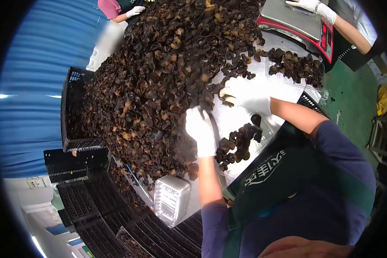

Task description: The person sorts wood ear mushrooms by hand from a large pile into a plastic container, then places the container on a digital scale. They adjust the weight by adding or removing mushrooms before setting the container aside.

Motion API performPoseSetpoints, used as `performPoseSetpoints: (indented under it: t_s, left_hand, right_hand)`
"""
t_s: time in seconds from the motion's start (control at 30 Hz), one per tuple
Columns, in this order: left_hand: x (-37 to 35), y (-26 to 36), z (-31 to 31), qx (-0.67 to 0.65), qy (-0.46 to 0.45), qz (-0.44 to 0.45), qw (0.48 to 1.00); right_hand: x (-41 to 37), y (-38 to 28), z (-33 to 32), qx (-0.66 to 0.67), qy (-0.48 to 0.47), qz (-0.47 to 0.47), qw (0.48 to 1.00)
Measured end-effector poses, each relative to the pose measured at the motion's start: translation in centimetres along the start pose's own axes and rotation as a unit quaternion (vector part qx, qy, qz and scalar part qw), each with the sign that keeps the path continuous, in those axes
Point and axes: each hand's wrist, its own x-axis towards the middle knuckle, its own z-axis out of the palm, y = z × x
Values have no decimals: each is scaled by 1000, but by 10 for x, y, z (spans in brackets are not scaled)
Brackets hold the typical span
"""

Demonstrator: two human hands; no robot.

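Note:
A large heap of dark wood ear mushrooms (154,86) covers much of the metal table (262,66). My left hand (201,132), in a white glove, lies at the heap's near edge with its fingers stretched out and slightly apart. My right hand (246,95), also gloved, rests farther right by the heap's edge. Its fingers curl over a few dark mushroom pieces, partly hidden beneath them. Close to my apron, between my arms, a clear plastic tray (269,129) holds some wood ears (241,144).
Clear trays (172,200) stand stacked at the table's lower edge. A red scale (292,19) is upper right, with another person's gloved hand (305,5) on it. Nearby sits a filled clear tray (297,71). Black crates (79,200) are left. Another gloved hand (135,11) shows at top.

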Motion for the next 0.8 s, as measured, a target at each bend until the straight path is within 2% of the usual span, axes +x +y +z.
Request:
performPoseSetpoints:
  t_s: [0.03,0.17,0.23,0.33,0.37,0.43,0.5,0.57,0.6,0.7,0.73,0.8]
  left_hand:
    - [-8,2,0,-30,7,18,999]
    - [-30,5,4,-145,-71,-48,986]
    - [-36,0,6,-153,-94,-62,982]
    - [-40,-6,10,-150,-128,-62,979]
    - [-42,-8,12,-131,-142,-57,979]
    - [-39,-4,11,-134,-158,-60,977]
    - [-38,1,7,-159,-196,-104,962]
    - [-38,5,8,-138,-178,-92,970]
    - [-38,4,9,-136,-168,-90,972]
    - [-39,0,10,-146,-155,-89,973]
    - [-39,-1,10,-156,-154,-91,971]
    - [-39,-1,9,-153,-160,-96,970]
  right_hand:
    - [-14,-7,-12,2,-5,5,1000]
    - [-32,2,6,33,36,-1,999]
    - [-35,1,4,191,98,41,976]
    - [-39,8,15,217,132,77,964]
    - [-36,13,21,212,204,8,956]
    - [-41,9,16,208,179,58,960]
    - [-42,18,25,182,188,33,965]
    - [-45,19,29,202,185,43,961]
    - [-43,22,29,158,176,23,971]
    - [-45,21,32,142,183,36,972]
    - [-45,22,38,191,213,18,958]
    - [-47,23,39,191,221,16,956]
